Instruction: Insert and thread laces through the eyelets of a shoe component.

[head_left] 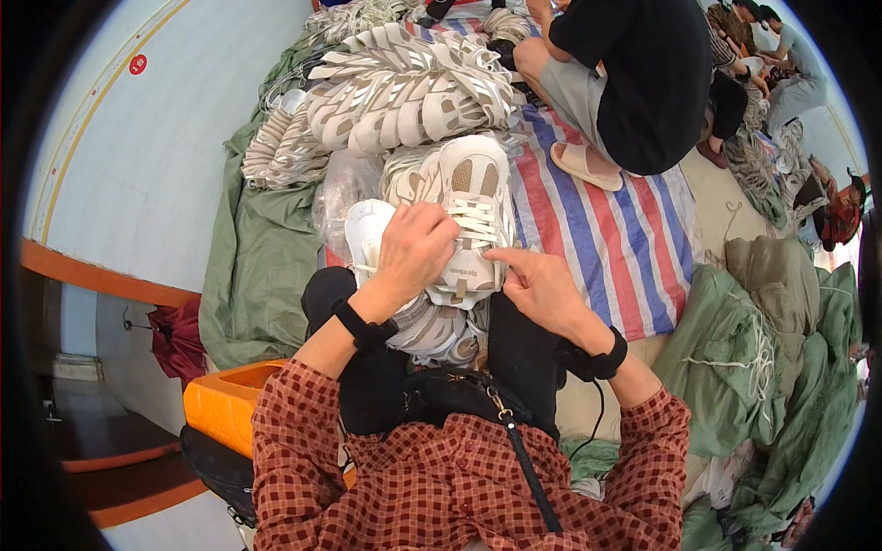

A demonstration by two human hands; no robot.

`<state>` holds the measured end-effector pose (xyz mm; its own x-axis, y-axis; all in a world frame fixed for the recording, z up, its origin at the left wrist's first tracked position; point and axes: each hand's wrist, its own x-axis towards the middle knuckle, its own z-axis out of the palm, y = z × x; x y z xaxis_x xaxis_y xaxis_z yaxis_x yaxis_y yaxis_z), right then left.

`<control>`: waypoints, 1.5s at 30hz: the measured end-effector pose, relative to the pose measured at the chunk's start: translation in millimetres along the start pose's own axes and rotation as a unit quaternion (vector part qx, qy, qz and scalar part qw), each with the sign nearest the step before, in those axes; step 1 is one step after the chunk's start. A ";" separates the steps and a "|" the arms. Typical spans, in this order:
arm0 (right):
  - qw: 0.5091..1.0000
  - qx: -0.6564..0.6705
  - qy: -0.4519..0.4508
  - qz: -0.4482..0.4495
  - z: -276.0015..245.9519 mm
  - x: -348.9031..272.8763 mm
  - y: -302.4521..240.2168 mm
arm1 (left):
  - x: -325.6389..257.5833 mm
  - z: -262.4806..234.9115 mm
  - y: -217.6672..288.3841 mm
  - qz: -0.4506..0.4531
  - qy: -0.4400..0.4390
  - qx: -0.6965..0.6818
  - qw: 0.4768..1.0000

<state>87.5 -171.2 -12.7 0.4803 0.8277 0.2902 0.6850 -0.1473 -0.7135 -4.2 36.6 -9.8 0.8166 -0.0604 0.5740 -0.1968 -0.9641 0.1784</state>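
A white and beige sneaker [476,179] stands between my knees, its toe pointing away from me and pale laces criss-crossed over its front. My left hand [418,243] is closed at the left edge of the lacing, and its fingertips are partly hidden, so what they grip does not show. Against the opposite side of the lacing, by the tongue, rests the outstretched index finger of my right hand [542,285]; its other fingers are curled. Another white shoe [367,230] lies partly beneath my left hand. More sneakers [432,331] are stacked below the laced one.
A large heap of similar sneakers [413,92] lies ahead on green sheeting [257,257]. To the right, a person in a black shirt [634,83] sits by a striped tarp [597,220]. Green sacks [735,358] stand at right, an orange container [225,404] at left.
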 end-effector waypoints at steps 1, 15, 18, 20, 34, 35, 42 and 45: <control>1.000 0.001 0.000 0.000 -3.2 -0.1 1.1 | -1.2 -1.0 -0.4 0.038 -0.001 0.013 0.999; 0.955 -0.275 -0.001 -0.116 -8.7 -37.9 6.9 | -16.8 -11.5 30.1 -0.081 -0.011 -0.003 0.997; 0.965 -0.242 0.027 -0.102 -7.0 -37.5 7.3 | -12.4 -11.4 25.6 -0.042 -0.034 0.070 0.996; 0.957 -0.278 0.006 -0.084 -9.3 -40.2 8.4 | -11.4 -19.9 13.3 -0.058 -0.054 0.133 0.988; 0.975 0.101 0.079 0.183 -14.9 -49.6 10.1 | -13.7 -21.0 -2.5 -0.361 -0.049 -0.403 0.839; 0.986 -0.057 0.106 0.114 -20.0 -56.6 26.3 | -14.2 -22.6 -11.8 -0.381 -0.038 -0.446 0.809; 0.959 -0.252 0.119 0.047 -18.9 -79.1 50.3 | -27.2 -51.1 -31.1 -0.436 -0.190 -0.462 0.749; 0.943 -0.292 0.123 0.105 -27.1 -89.7 59.4 | -32.6 -60.7 -34.4 -0.355 -0.200 -0.321 0.855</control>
<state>99.9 -268.9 -63.9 0.7024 0.6074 0.3710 0.7107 -0.6268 -0.3195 -57.0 87.4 13.9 0.9491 0.2730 -0.1572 0.2726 -0.4616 0.8442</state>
